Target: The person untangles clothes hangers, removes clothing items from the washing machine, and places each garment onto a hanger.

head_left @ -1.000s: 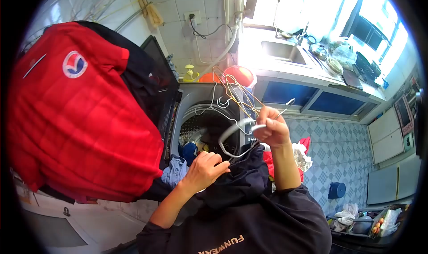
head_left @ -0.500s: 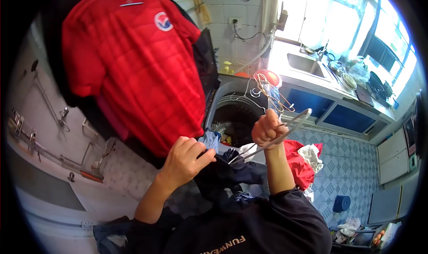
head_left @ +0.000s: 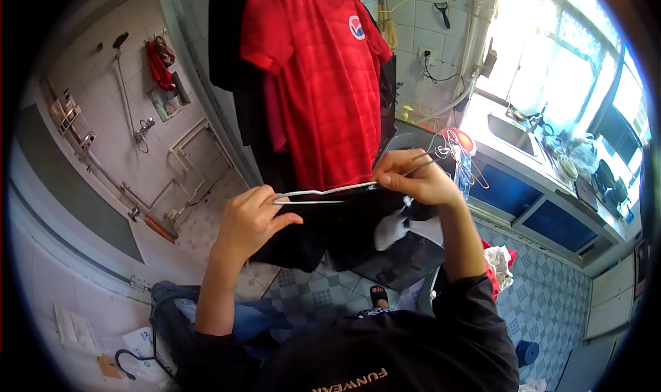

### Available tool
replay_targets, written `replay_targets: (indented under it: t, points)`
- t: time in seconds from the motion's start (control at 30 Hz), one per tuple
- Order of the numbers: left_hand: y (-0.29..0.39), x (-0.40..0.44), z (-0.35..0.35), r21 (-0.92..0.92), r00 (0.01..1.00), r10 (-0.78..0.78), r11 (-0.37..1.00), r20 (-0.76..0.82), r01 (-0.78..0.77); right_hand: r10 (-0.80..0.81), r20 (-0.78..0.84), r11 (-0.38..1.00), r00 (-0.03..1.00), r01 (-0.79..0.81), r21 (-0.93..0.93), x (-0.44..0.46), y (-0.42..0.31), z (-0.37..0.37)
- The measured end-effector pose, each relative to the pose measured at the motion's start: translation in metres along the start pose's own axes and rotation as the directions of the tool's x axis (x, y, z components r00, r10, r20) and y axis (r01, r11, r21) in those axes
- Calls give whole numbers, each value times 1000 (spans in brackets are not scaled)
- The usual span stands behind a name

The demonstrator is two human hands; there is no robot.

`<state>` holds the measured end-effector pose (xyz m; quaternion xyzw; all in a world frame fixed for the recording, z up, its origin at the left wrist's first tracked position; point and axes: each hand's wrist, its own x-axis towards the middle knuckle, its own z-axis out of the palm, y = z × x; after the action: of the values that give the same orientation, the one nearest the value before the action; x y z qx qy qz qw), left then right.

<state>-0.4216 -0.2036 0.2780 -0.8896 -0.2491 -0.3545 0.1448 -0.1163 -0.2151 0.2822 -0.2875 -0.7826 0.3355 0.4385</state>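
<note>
The left hand and right hand grip a hanger; black shorts, apparently, hang between and below them.

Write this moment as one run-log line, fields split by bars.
left hand: gripping end of white hanger | right hand: gripping hanger | dark garment: hanging below hanger | red shirt: hanging beyond

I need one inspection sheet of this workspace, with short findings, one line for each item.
Surface: patterned floor tiles; wetness cannot be told.
Things in hand: white hanger, black garment below it.
Clutter: red and white laundry at right; wire hangers near the sink.
Hands: left hand and right hand both closed on the hanger.
Cables: black cable at the wall socket.
Surroundings: red shirt hanging ahead, sink, shower head at left.
</note>
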Motion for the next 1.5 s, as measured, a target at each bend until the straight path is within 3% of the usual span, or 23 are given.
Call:
replay_targets:
  t: [0.03, 0.07, 0.23, 0.33, 0.4, 0.5, 0.53, 0.57, 0.6, 0.63, 0.67, 0.7, 0.73, 0.83, 0.9, 0.97, 1.1, 1.17, 1.23, 1.3, 1.37, 1.43, 1.5]
  points:
    - [0, -7, -1, 4, 1000, -5, 1000, -10, 5, -58, 69, 991, 996, 65, -117, 9, -15, 0]
    - [-2, -14, -3, 7, 999, -21, 1000, -49, 22, -13, 108, 976, 994, 36, -216, 15, -34, 1]
    - [0, -30, -17, 17, 987, 6, 1000, -162, -3, 121, 273, 910, 955, 3, -414, 32, -72, 11]
    - [8, -14, -15, 10, 979, 57, 998, -194, -56, 42, 335, 880, 941, 124, -458, 43, -74, 32]
    - [18, 2, -22, 35, 985, 52, 998, -165, -46, 34, 351, 765, 936, 202, -612, 44, -82, 53]
    - [18, 12, -25, 2, 992, 34, 999, -121, -34, 45, 266, 825, 963, 115, -553, 49, -90, 59]
    - [18, 15, -29, -137, 989, -21, 991, -143, 2, 16, 239, 862, 971, 108, -496, 51, -89, 56]
    - [19, 18, -33, -273, 984, -77, 962, -159, 31, 110, 204, 846, 973, 16, -533, 52, -96, 51]
    - [22, 18, -41, -355, 958, -235, 920, -167, 164, 81, 149, 846, 986, 11, -533, 51, -89, 47]
    - [17, 9, -38, -350, 958, -231, 923, -172, 160, 48, 92, 846, 995, 8, -532, 50, -83, 42]
    - [9, -5, -30, -563, 883, -469, 737, -28, 373, 132, 34, 876, 991, -100, -473, 47, -86, 35]
    - [8, -10, -30, -704, 755, -636, 462, 161, 540, 123, 32, 875, 992, -93, -475, 47, -87, 34]
    - [11, -12, -35, -665, 762, -586, 456, 276, 591, 105, 45, 887, 993, -73, -455, 47, -87, 33]
    - [22, -17, -12, -806, 739, -655, 346, 159, 480, 115, 241, 880, 964, 13, -474, 48, -67, 46]
    - [25, -14, -10, -769, 712, -685, 368, 156, 522, 128, 238, 914, 963, -22, -405, 49, -63, 59]
    - [21, -19, -6, -476, 849, -522, 770, -86, 425, 145, 198, 911, 969, -53, -408, 45, -69, 57]
    - [19, -60, 16, -733, 766, -643, 534, -28, 421, 152, 113, 880, 982, -83, -467, 48, -58, 50]
    - [21, -77, 50, -735, 773, -634, 524, 1, 430, 182, 131, 841, 974, -85, -534, 54, -69, 46]
    - [30, -84, 90, -939, 676, -715, 83, 178, 334, 91, 154, 804, 984, 18, -594, 60, -81, 44]
    - [39, -80, 132, -930, 651, -722, 28, 234, 366, 129, 139, 794, 982, -18, -608, 65, -98, 46]
    - [49, -55, 143, -926, 607, -738, -64, 295, 371, 75, 196, 794, 978, 61, -604, 68, -106, 47]
    - [50, -25, 141, -813, 424, -736, -292, 528, 504, 97, 211, 801, 973, 50, -597, 67, -114, 50]
    - [49, -8, 136, -790, 467, -663, -335, 585, 513, 115, 228, 807, 967, 43, -588, 63, -117, 54]
